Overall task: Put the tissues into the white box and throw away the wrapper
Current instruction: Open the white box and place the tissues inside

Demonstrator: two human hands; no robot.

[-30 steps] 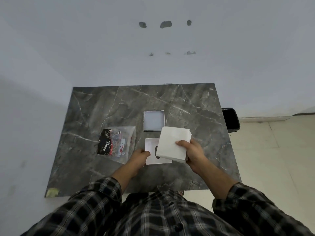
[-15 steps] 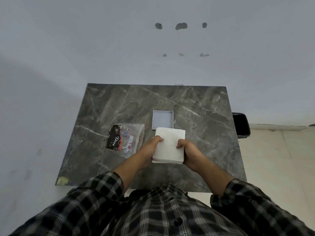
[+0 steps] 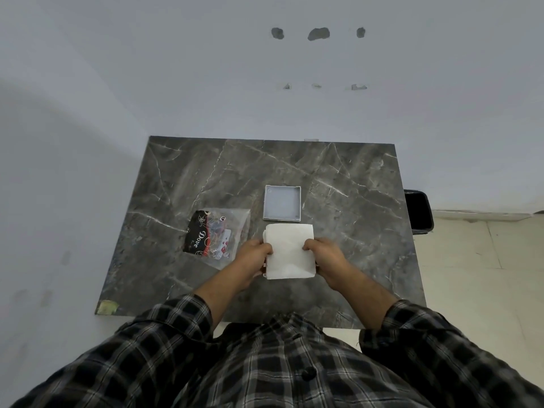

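Note:
A white square stack of tissues (image 3: 290, 251) lies flat near the table's front middle, held from both sides. My left hand (image 3: 253, 257) grips its left edge and my right hand (image 3: 323, 256) grips its right edge. The stack covers the white box part with the oval slot, which is hidden beneath it. Just behind the stack the other white box part (image 3: 282, 202) lies with its hollow side up, nothing inside. The clear plastic wrapper (image 3: 216, 234) with black and red print lies to the left of my left hand.
The grey marble table (image 3: 338, 178) stands against a pale wall. A black bin (image 3: 418, 212) sits on the floor past the table's right edge. A yellowish tape scrap (image 3: 107, 307) marks the front left corner.
My right hand brought the tissue stack down over the slotted box part. My left hand moved from that part to the stack's left edge, so both hands now hold it.

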